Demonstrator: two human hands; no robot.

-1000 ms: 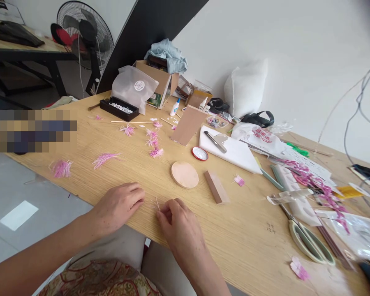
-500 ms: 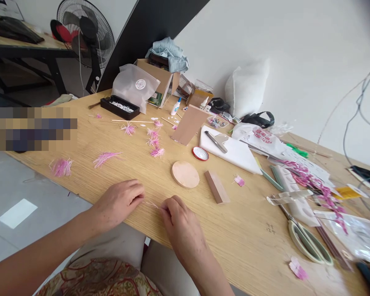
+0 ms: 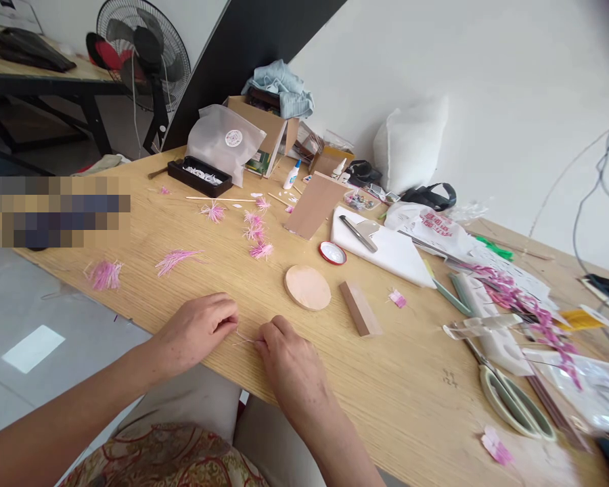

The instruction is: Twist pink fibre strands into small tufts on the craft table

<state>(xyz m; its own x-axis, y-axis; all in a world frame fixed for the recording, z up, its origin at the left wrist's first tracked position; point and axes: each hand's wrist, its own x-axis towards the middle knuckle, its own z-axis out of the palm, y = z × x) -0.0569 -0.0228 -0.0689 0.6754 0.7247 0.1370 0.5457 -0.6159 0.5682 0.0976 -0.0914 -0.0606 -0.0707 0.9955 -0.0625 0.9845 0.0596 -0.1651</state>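
Observation:
Near the front edge of the wooden table, my left hand [image 3: 197, 335] is closed in a pinch, fingertips turned inward. My right hand [image 3: 289, 358] pinches as well, a short way to the right. Thin pale threads [image 3: 245, 338] span the small gap between the two hands; their ends are hidden in the fingers. Beyond the hands lie a loose bunch of pink threads [image 3: 177, 260] and a fuller pink tassel [image 3: 105, 274]. A round wooden disc [image 3: 308, 287] and a wooden block [image 3: 359, 309] sit just past my right hand.
Several pink tufts [image 3: 255, 232] lie mid-table by a tilted wooden board [image 3: 314, 206]. A red-rimmed lid [image 3: 332, 252] is near a white foam sheet [image 3: 386, 253]. Scissors [image 3: 517, 402], pink petals [image 3: 496, 445] and a plastic bag [image 3: 434, 223] are to the right. A black box [image 3: 199, 177] stands at the back.
My right hand has moved slightly left and up, narrowing the gap to my left hand. The threads between them now lie looser. The view has shifted a little.

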